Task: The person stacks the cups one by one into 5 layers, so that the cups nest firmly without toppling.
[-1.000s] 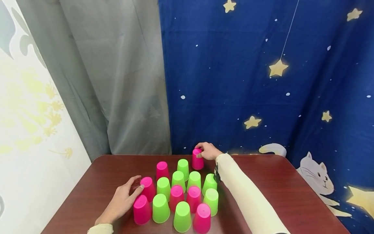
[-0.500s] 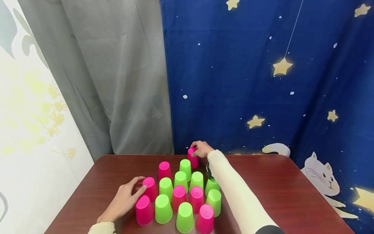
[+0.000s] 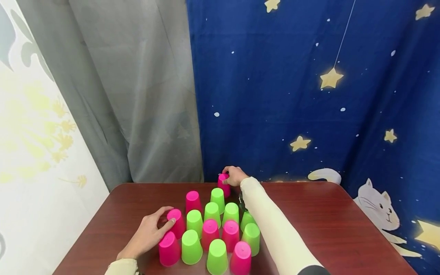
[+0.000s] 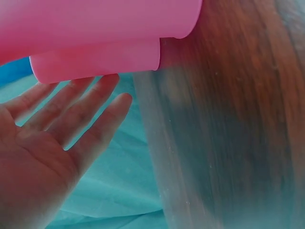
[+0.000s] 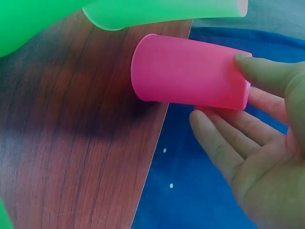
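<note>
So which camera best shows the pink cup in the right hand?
The right wrist view: the pink cup shows large and nearly whole, held by the right hand. The head view shows it small and partly behind that hand; the left wrist view shows other pink cups, not this one.

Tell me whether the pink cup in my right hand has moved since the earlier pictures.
Yes, the pink cup has shifted left toward the grey curtain in the head view.

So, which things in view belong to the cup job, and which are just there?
Part of the job: upside-down pink cups, upside-down green cups, left hand, right hand, wood-grain table.

Just there: grey curtain, blue star-print curtain, white printed panel.
</note>
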Demonstrator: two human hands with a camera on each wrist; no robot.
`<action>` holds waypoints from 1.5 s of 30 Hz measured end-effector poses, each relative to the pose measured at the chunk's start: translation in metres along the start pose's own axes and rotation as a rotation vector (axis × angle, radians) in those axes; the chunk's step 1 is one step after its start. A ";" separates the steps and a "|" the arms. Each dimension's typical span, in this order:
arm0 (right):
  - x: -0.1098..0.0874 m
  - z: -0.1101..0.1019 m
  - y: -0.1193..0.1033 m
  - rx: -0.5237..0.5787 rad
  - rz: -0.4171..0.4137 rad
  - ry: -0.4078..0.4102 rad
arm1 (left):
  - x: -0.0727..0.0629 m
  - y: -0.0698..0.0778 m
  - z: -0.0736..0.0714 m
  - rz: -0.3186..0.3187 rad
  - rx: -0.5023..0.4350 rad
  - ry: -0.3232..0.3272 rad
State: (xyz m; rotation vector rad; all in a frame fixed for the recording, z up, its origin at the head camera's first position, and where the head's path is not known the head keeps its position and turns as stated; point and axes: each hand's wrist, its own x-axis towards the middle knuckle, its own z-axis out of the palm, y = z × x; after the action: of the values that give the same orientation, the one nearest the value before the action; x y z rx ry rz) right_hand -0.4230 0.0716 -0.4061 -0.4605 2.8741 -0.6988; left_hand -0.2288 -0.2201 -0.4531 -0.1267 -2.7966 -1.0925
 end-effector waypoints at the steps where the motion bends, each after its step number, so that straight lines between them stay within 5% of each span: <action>1: 0.000 0.000 0.001 0.000 0.008 0.000 | 0.001 0.000 0.001 -0.001 0.002 -0.003; 12: -0.006 -0.003 0.004 -0.001 0.036 -0.030 | 0.004 0.001 0.008 0.013 -0.009 -0.010; 19: -0.015 -0.031 0.004 -0.048 0.037 -0.072 | 0.008 0.000 0.007 0.017 -0.023 -0.052; 27: -0.048 -0.069 0.013 0.003 -0.001 -0.124 | 0.018 0.001 -0.002 0.067 0.045 -0.052; 33: -0.084 -0.072 0.025 -0.019 -0.108 -0.166 | 0.026 -0.004 -0.014 0.131 0.113 -0.010; 39: -0.123 -0.059 0.036 -0.042 -0.179 -0.179 | 0.047 -0.009 -0.026 0.186 0.152 0.003; 45: -0.148 -0.047 0.044 0.015 -0.230 -0.130 | 0.084 -0.011 -0.033 0.173 0.157 -0.004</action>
State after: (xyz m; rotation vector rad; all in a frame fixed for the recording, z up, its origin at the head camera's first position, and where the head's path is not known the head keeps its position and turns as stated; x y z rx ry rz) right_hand -0.3052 0.1769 -0.3754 -0.8129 2.7186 -0.6956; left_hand -0.3101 -0.2476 -0.4231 -0.3457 -2.7985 -0.8323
